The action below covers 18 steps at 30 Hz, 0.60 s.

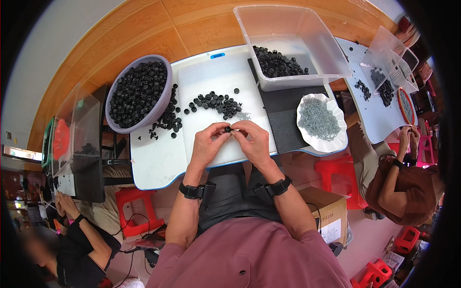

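Both of my hands meet over the near part of the white table (pixel 206 139). My left hand (pixel 210 140) pinches a small round black plastic part (pixel 228 129) between thumb and fingertips. From the other side, my right hand (pixel 253 139) closes its thumb and fingers at the same part; whether it also grips a tiny piece is too small to tell. Just beyond my fingers lies a loose pile of black caps (pixel 216 103). A few thin grey screw-like pieces (pixel 244 116) lie beside that pile.
A lavender basket (pixel 165 98) heaped with black caps stands left, with loose ones beside it. Far right are a clear plastic bin (pixel 331 57) and a white scalloped dish (pixel 340 139) of grey screw-like pieces. Co-workers sit on both sides; a cardboard box (pixel 331 211) and red stools (pixel 137 211) stand below.
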Tool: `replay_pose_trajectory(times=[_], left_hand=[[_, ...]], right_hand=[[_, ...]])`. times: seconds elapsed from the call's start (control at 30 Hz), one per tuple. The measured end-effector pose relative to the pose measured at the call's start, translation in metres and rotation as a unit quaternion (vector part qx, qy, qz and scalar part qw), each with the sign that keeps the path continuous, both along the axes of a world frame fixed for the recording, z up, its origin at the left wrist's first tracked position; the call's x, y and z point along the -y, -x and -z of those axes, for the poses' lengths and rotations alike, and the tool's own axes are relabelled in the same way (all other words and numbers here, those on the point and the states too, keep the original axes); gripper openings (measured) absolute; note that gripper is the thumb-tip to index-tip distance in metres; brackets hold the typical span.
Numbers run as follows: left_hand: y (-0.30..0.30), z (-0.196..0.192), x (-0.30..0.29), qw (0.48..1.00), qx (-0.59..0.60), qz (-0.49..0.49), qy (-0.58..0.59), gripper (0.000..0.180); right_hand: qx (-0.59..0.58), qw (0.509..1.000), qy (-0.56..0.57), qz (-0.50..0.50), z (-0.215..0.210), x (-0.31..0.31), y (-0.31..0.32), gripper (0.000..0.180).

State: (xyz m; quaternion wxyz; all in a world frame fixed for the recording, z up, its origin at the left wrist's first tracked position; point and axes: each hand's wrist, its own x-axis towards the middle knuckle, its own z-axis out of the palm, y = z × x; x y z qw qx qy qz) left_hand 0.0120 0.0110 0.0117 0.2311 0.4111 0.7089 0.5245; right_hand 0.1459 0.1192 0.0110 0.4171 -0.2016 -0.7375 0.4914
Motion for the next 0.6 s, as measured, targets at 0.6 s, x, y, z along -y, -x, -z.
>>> replay_pose_trajectory(times=[0.6], left_hand=[[0.0002,-0.0021,0.0003,1.0,0.019,0.004,0.005,0.026]], right_hand=[[0.012,1.0,0.023,-0.009,-0.0013,-0.0012,0.0004,0.014]])
